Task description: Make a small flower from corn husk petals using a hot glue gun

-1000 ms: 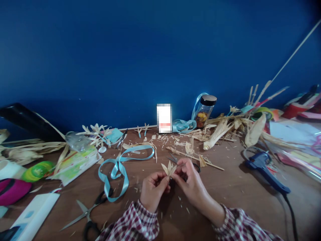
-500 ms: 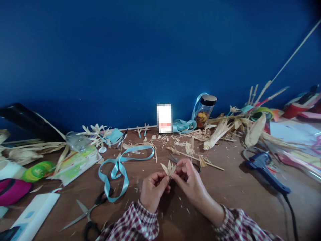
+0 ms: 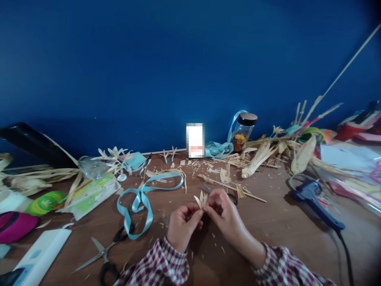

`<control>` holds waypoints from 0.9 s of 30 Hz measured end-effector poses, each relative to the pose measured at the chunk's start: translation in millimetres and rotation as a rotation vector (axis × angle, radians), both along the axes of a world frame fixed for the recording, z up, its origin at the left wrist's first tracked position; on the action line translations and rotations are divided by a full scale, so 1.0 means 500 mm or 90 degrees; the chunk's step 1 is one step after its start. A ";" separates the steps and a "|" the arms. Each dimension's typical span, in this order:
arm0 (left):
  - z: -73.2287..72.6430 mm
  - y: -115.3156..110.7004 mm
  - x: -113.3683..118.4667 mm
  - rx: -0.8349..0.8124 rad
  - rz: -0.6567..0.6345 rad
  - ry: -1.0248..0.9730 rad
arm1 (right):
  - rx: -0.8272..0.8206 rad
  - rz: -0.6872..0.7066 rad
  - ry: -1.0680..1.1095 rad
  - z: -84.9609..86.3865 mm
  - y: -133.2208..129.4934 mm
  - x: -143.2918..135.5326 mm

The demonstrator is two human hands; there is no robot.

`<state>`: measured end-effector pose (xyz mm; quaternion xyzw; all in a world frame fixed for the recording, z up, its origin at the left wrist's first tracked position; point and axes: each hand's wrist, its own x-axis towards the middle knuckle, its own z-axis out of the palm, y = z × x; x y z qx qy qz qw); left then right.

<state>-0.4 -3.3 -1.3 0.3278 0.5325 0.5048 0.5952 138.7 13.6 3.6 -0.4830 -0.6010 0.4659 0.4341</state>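
Petals have turned and drawn a little closer together since the earlier frame; left hand (image 3: 184, 222) shifts slightly, right hand (image 3: 225, 212) barely moves, rest lies as it was. Pale cream, pointed-petal flower of dry, husk-like strips (image 3: 201, 200) sits between the two hands, raised above the brown wood-grain tabletop (image 3: 276, 226). Both hands nearly closed: thumb and finger of each pinch the flower low at its base, tips fanning upward. Step in hand looks like gathering and adjusting petals at the base. Next move likely calls for a steady pinch there while a petal is turned or set; thin strips could split if squeezed hard. Materials: glossy light-blue satin ribbon (image 3: 139, 194) looped loosely, left; open steel scissors with black handles (image 3: 104, 252) below it; smooth dark-blue plastic glue gun (image 3: 309, 196) at right; ridged, papery cream husk bundle (image 3: 258, 159) farther back.
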 end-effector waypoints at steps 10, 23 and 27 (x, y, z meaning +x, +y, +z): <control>-0.003 0.003 -0.002 0.006 -0.005 0.000 | 0.018 -0.001 0.008 0.002 -0.002 -0.002; -0.004 0.002 -0.003 0.016 0.016 0.016 | -0.015 0.033 0.018 0.007 -0.001 -0.004; -0.009 0.001 -0.005 0.018 0.019 0.015 | 0.025 0.053 -0.059 0.015 -0.003 -0.003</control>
